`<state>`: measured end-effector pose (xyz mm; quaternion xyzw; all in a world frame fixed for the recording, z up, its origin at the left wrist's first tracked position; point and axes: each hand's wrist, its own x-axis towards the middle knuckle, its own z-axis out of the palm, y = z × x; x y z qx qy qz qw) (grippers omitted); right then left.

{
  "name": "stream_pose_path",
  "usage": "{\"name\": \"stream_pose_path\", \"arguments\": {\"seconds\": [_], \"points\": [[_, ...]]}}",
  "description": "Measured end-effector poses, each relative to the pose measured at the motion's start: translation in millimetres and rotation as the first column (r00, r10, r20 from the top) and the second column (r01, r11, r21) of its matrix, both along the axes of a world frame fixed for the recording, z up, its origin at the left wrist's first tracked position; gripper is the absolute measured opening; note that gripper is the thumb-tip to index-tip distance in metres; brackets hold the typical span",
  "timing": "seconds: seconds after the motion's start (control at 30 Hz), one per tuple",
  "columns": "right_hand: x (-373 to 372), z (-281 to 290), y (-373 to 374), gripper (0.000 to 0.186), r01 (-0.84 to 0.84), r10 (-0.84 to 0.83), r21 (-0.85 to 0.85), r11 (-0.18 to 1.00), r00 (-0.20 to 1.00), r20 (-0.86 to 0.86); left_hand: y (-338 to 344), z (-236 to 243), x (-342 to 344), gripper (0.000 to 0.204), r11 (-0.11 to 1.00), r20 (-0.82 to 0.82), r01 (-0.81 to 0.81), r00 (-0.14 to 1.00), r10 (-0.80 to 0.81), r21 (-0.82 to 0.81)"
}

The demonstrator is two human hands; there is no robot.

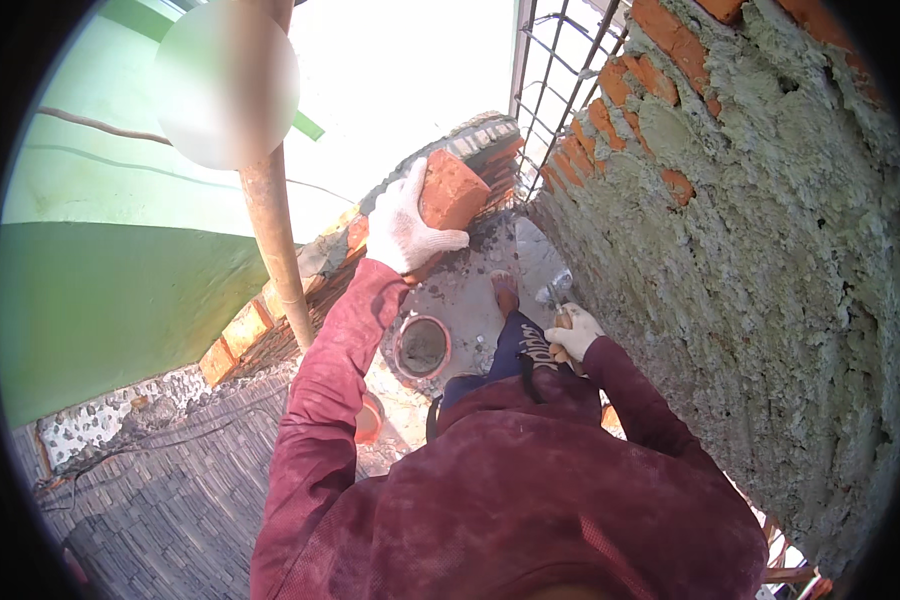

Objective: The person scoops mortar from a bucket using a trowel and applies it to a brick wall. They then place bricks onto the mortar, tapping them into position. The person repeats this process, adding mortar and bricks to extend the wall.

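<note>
An orange-red brick (452,192) is gripped in my left hand (406,222), which wears a white knitted glove. The hand holds it by one side, thumb beneath and fingers above, over the low brick wall (345,255) on the left. My right hand (576,333), gloved too, is closed round the wooden handle of a trowel (562,318) at my right side. The trowel's greyish blade is small and partly blurred in this view. Between my arms on the floor stands a round reddish bucket (423,347) with grey mortar in it.
A roughly mortared brick wall (730,270) rises close on my right, with steel rebar (560,60) at its far end. A bamboo pole (278,240) stands at the left before a green wall (120,310). Another orange container (368,420) sits beside my left arm.
</note>
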<state>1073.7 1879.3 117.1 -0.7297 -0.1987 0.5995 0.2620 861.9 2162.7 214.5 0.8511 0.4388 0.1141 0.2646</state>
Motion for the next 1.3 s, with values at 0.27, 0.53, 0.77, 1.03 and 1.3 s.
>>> {"name": "stream_pose_path", "arguments": {"seconds": [0.27,0.53,0.77,1.03,1.3], "points": [[46,-37,-24,0.045,-0.167,0.219,-0.236,0.957,0.951,0.217,130,-57,117,0.12,0.994,-0.378,0.069,0.925,-0.033,0.08],[66,-53,-14,0.054,-0.212,0.308,-0.355,0.91,0.921,0.239,172,-129,165,0.111,0.997,-0.392,0.077,0.918,-0.059,0.03],[64,-41,13,0.052,-0.282,0.382,-0.315,0.906,0.865,0.325,164,-142,172,0.117,0.999,-0.43,0.03,0.903,-0.02,0.017],[69,-32,25,0.047,-0.309,0.386,-0.303,0.901,0.891,0.238,168,-138,183,0.113,0.996,-0.5,0.016,0.864,-0.057,-0.086],[71,-30,36,0.048,-0.327,0.402,-0.313,0.892,0.889,0.217,165,-146,183,0.114,0.993,-0.494,-0.012,0.868,-0.047,-0.115]]}}
